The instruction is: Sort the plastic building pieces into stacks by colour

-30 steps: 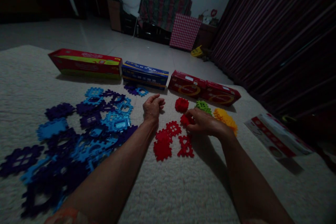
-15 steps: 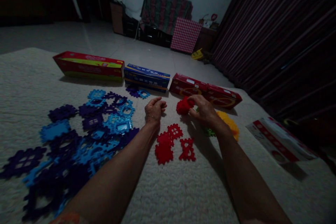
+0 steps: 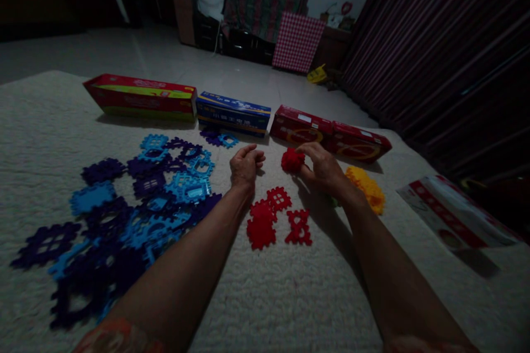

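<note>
My right hand [image 3: 325, 168] has its thumb and fingertips around the edge of a small stack of red interlocking tiles [image 3: 292, 160], close in front of the dark red boxes. My left hand [image 3: 247, 165] rests to the left of that stack, fingers loosely curled and slightly apart, with nothing visible in them. Between my forearms lie more red tiles [image 3: 261, 226], some overlapping, and a single red cut-out tile [image 3: 298, 227]. Beyond my right wrist is a pile of yellow tiles [image 3: 366, 190]. Green pieces are mostly hidden under that wrist.
Purple and light-blue tiles [image 3: 153, 207] spread across the left of the pale quilted cover [image 3: 285, 303]. A red-and-yellow box [image 3: 144, 100], a blue box [image 3: 234, 116] and two dark red boxes [image 3: 302, 126] form a row behind. A white-and-red package [image 3: 455, 215] lies right.
The view has tilted slightly down, so everything sits a little higher. My right hand has shifted slightly, covering more of the green pieces. It stays at the red stack; my left hand has barely moved.
</note>
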`<action>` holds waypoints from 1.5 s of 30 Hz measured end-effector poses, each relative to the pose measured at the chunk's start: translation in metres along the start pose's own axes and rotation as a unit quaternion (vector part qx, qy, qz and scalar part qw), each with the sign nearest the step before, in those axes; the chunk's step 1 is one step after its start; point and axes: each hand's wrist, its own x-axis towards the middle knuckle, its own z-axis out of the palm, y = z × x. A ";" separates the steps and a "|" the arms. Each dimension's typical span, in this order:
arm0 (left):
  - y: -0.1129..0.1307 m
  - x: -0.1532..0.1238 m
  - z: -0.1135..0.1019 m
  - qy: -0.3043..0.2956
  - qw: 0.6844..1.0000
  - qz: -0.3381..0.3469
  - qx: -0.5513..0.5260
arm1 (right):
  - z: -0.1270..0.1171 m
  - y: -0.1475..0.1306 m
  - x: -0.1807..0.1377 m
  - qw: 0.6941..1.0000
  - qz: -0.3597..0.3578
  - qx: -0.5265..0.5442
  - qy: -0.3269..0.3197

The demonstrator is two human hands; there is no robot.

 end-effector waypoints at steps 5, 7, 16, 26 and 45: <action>-0.002 0.001 -0.001 -0.001 1.000 0.011 -0.005 | -0.014 -0.037 -0.007 0.974 0.015 0.045 -0.223; -0.002 0.001 -0.001 -0.001 1.000 0.013 -0.006 | -0.015 -0.049 -0.009 0.957 0.012 0.046 -0.285; 0.002 -0.002 0.001 0.007 1.000 0.001 -0.003 | -0.013 -0.066 -0.012 0.949 -0.009 0.041 -0.311; 0.000 -0.001 0.000 -0.002 1.000 0.003 -0.007 | -0.021 -0.049 -0.012 0.963 0.062 0.034 -0.261; 0.001 -0.002 0.001 0.002 1.000 0.002 -0.005 | -0.007 -0.042 -0.020 0.952 0.121 -0.061 -0.276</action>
